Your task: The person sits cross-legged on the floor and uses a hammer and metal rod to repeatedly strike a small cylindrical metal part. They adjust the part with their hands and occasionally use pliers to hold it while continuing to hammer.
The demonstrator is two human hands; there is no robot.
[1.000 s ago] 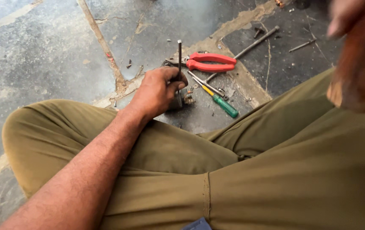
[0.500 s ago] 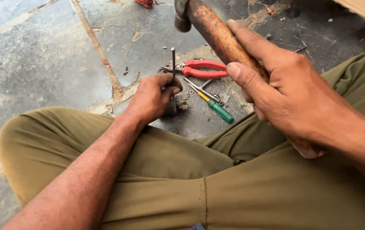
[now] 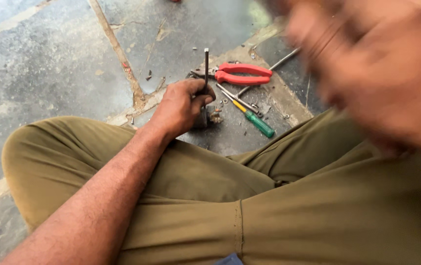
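Just one thin metal rod point(image 3: 206, 68) stands gripped in the closed left hand point(image 3: 183, 105); the blurred right hand's point(image 3: 372, 73) grip is unclear.

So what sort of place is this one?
Probably an informal repair spot on the ground: a cracked stone floor, red pliers and a green screwdriver lying loose, and the left hand holding a metal rod upright.

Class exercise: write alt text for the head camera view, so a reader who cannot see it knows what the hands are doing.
A seated person's left hand holds a thin dark metal rod upright on a stone floor, while the right hand is a motion blur at upper right. Red-handled pliers and a green-handled screwdriver lie just beyond, by olive-trousered legs.
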